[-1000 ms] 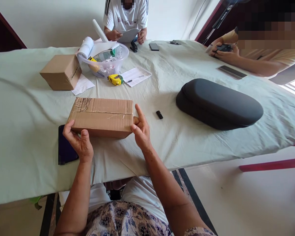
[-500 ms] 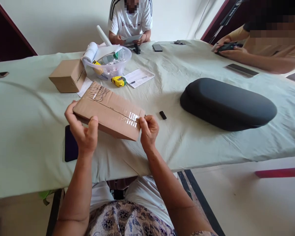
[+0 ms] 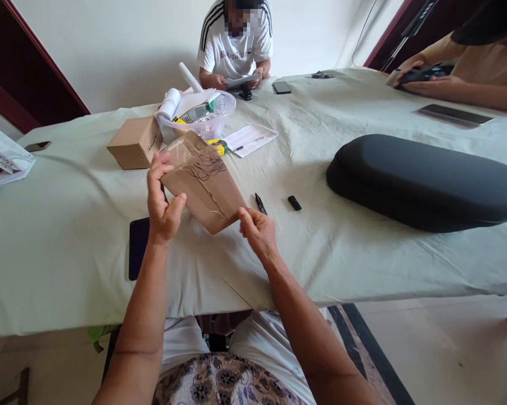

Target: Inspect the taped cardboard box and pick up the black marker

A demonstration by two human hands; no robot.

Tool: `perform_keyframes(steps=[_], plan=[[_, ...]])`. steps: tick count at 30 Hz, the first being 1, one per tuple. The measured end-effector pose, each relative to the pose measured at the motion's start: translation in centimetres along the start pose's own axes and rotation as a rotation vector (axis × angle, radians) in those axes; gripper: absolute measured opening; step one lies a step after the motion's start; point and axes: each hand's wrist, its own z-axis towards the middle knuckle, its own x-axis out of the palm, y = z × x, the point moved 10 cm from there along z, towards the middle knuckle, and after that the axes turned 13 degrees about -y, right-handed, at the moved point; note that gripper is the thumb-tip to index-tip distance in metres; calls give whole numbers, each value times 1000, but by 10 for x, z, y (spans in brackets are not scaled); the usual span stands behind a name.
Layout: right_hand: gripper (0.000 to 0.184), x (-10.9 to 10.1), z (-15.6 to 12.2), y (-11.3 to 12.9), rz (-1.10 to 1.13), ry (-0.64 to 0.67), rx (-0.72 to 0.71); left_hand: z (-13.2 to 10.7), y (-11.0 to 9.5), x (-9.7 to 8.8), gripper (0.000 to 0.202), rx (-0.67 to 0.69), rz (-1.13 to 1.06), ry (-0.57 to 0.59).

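A flat taped cardboard box (image 3: 205,180) with black scribble on its top is lifted off the table and tilted, far end up. My left hand (image 3: 162,197) grips its left edge, thumb on the near face. My right hand (image 3: 257,230) pinches the box's lower near corner. A black pen (image 3: 260,203) lies on the cloth just right of the box, and a dark phone (image 3: 138,246) lies flat below my left hand.
A large black case (image 3: 426,180) lies at right, a small black object (image 3: 294,203) near the pen. Further back stand a smaller cardboard box (image 3: 135,142), a clear bowl (image 3: 202,115) of items, a yellow tape measure (image 3: 219,146) and papers (image 3: 251,139). Two other people sit at the far side and right.
The box rose from lying flat on the table to being held tilted in both hands and was turned. The pen is now uncovered beside it. The camera view shifted right.
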Motion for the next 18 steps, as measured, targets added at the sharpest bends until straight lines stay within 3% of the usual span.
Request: perform_keyframes(steps=[3, 5, 7, 11, 13, 18], plan=[[59, -44, 8, 11, 115, -371, -111, -19, 4, 12, 31, 3, 12, 65], [50, -55, 10, 13, 192, -458, -144, -28, 12, 14, 33, -20, 4, 45], [40, -46, 12, 15, 190, -382, -183, -34, 17, 17, 37, -32, -37, 15], [55, -8, 7, 12, 53, -81, -220, -41, 23, 23, 56, -28, -92, -34], [56, 2, 3, 10, 17, -1, -237, -43, 21, 20, 64, -14, -74, -70], [56, 21, -11, 15, -25, 183, -308, -45, -10, -4, 56, 165, 184, -186]])
